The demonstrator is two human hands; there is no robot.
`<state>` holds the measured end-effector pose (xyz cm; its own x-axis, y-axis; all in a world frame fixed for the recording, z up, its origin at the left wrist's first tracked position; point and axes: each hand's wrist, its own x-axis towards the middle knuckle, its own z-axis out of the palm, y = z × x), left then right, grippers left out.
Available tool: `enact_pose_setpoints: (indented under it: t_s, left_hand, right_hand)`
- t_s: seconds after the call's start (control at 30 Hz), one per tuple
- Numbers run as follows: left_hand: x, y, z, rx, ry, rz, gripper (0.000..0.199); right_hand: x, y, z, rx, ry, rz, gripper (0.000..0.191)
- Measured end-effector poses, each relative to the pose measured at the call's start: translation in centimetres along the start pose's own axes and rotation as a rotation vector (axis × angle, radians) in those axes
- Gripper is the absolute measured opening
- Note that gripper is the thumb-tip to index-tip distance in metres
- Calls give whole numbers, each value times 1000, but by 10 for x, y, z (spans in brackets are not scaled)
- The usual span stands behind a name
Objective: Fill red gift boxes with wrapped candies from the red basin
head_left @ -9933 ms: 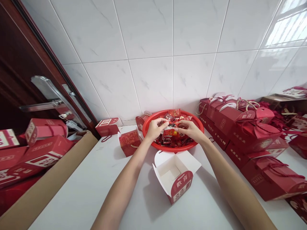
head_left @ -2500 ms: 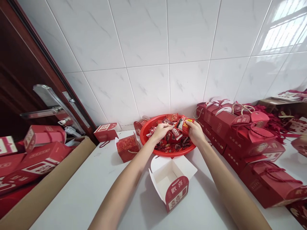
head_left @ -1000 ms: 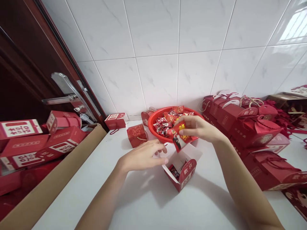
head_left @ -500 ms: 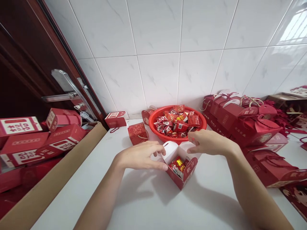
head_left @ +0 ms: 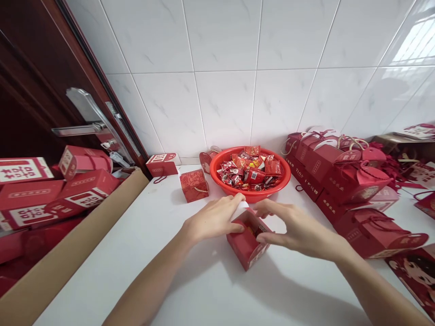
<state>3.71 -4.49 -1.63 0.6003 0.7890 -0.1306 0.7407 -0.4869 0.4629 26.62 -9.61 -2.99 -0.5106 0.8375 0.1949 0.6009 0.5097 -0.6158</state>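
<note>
A small red box (head_left: 245, 250) stands on the white table, its flaps partly folded inward over wrapped candies that show through the gap. My left hand (head_left: 215, 217) is bent over the box's left and back flaps, thumb on the left flap and fingers curled round the white-lined back one. On the other side, my right hand (head_left: 288, 224) is curved with thumb and fingers apart, its fingertips at the right and back edges of the box. Just behind stands a red plastic basket (head_left: 251, 197) heaped with wrapped candies (head_left: 254, 174).
Closed red boxes (head_left: 340, 174) are stacked at the right. Two more, a patterned box (head_left: 194, 185) and a plain one (head_left: 163, 164), stand left of the basket. A carton (head_left: 78, 235) of red boxes lies at the left by a door handle (head_left: 78, 129).
The left flap has been folded down over the candies and the back flap leans inward. Both hands have moved closer together over the box. The view has shifted slightly.
</note>
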Motion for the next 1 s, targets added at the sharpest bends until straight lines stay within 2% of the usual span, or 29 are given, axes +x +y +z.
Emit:
enact_pose_setpoints:
  t_s: [0.1,0.27,0.37,0.47,0.6,0.67,0.8,0.87,1.0]
  left_hand:
    - [0,0,2,-24,-10,-15,67]
    - [-2,5,-1,47,-52,-92,43]
    - [-5,8,-2,33,-48,-80,31]
    - [-6,9,-2,11,-76,6,17]
    - [-7,10,-3,-21,-143,114,36]
    - [-8,11,-4,-35,-177,99,37]
    - [-11,18,0,22,-253,-64,34]
    - [-11,20,5,28,-267,-103,35]
    - [-4,20,16,7,-214,-94,34]
  right_hand:
    - [-3,-4,17,-10,-60,-63,36]
    - [-12,7,37,-25,-8,-90,37]
    - [-15,20,46,106,91,-81,34]
    - [-14,30,57,235,263,-38,33]
    - [-9,36,72,260,381,31,31]
    - [-8,37,78,277,386,51,31]
    - [-9,38,84,254,408,74,31]
    - [-11,34,82,218,397,70,30]
    - [-15,24,66,156,225,42,39]
